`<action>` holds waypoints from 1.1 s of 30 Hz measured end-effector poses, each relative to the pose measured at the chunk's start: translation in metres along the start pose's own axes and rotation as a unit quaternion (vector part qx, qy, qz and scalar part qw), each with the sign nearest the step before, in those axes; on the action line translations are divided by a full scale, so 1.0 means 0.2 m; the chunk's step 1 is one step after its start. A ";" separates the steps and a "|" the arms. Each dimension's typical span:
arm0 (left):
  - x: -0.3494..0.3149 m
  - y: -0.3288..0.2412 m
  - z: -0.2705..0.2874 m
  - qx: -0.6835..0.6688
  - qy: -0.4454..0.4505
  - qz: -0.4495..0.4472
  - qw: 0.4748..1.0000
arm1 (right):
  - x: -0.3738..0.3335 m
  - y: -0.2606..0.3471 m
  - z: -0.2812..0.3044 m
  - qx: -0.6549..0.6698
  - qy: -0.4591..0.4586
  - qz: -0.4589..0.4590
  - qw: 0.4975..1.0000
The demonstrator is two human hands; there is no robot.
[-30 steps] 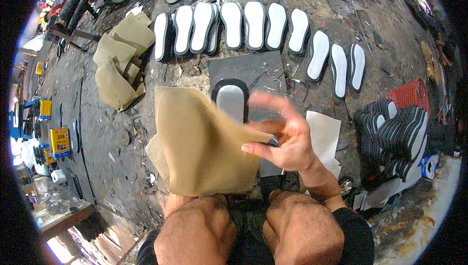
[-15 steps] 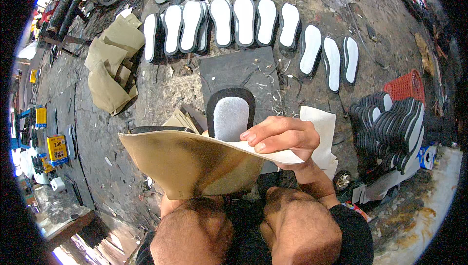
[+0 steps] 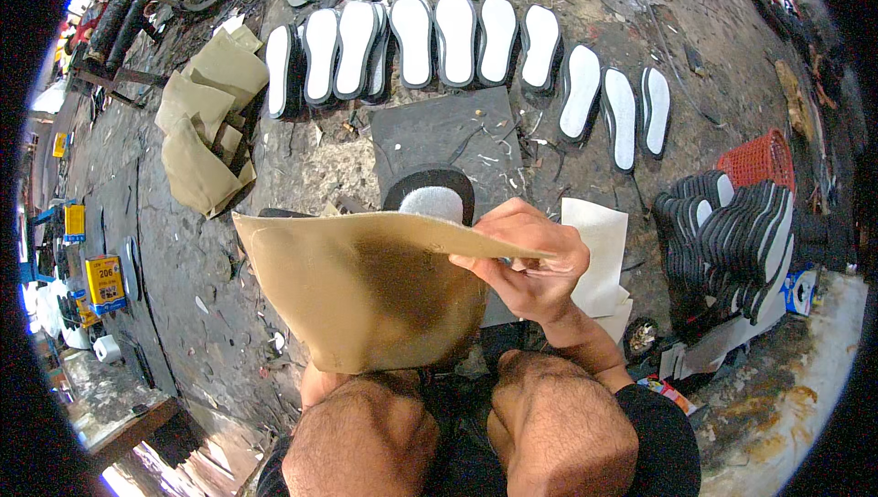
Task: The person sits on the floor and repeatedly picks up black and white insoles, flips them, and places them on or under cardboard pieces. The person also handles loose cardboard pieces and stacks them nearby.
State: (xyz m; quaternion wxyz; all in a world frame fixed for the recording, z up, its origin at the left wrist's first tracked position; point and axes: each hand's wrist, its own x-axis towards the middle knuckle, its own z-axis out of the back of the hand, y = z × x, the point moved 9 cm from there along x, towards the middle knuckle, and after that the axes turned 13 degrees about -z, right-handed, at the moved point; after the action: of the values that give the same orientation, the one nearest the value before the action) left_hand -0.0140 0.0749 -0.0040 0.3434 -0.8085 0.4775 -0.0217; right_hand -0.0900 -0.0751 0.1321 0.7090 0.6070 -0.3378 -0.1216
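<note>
My right hand [image 3: 540, 268] is closed on the right end of a large tan sheet [image 3: 375, 287], thumb below its edge and fingers above. The sheet stands tilted over my knees, its tan face toward me. Behind the sheet my left hand is hidden; only a bit of that forearm [image 3: 317, 385] shows beside my knee. Past the sheet's upper edge, the rounded end of a black sole with a white top [image 3: 432, 203] shows, its lower part covered. It lies on a dark square mat [image 3: 448, 131].
Stacks of white-topped black soles [image 3: 416, 44] stand in a curved row beyond. Tan sheets [image 3: 197, 168] lie at left, a white sheet [image 3: 594, 255] right of my hand. More soles [image 3: 745, 241] are piled near a red basket [image 3: 759, 160]. Yellow-and-blue cans [image 3: 105, 282] stand far left.
The sheet's upper edge has risen and now covers more of the sole. My right hand has turned, its thumb now showing under the edge, and the sheet's white side is out of sight.
</note>
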 end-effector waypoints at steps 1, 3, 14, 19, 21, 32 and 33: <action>0.01 0.01 0.00 -0.006 -0.006 -0.007 1.000 | 0.00 -0.01 -0.01 0.000 -0.016 -0.024 1.000; 0.04 0.03 0.00 -0.016 -0.015 -0.019 1.000 | 0.00 -0.03 -0.02 0.002 -0.030 -0.075 0.997; 0.08 -0.02 0.01 -0.026 -0.005 -0.022 0.999 | -0.09 -0.09 0.00 0.049 -0.099 -0.135 0.985; 0.12 0.02 0.01 -0.047 -0.016 -0.037 0.998 | -0.01 0.01 0.03 -0.120 -0.139 -0.100 0.978; 0.13 0.02 0.02 -0.054 -0.018 -0.040 0.998 | 0.01 -0.11 0.02 -0.045 -0.098 -0.222 0.969; 0.16 -0.76 0.36 0.145 -0.036 -0.252 0.956 | -0.09 -0.27 0.00 0.186 -0.012 -0.306 0.934; 0.13 -0.88 0.30 0.258 -0.018 -0.301 0.918 | -0.09 -0.22 0.01 0.157 -0.019 -0.283 0.946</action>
State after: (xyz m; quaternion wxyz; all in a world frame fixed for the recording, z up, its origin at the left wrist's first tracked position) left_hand 0.1552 0.1403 0.0435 0.5259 -0.7975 0.1832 -0.2320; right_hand -0.0939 -0.0770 0.0845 0.5346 0.7790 -0.1801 -0.2739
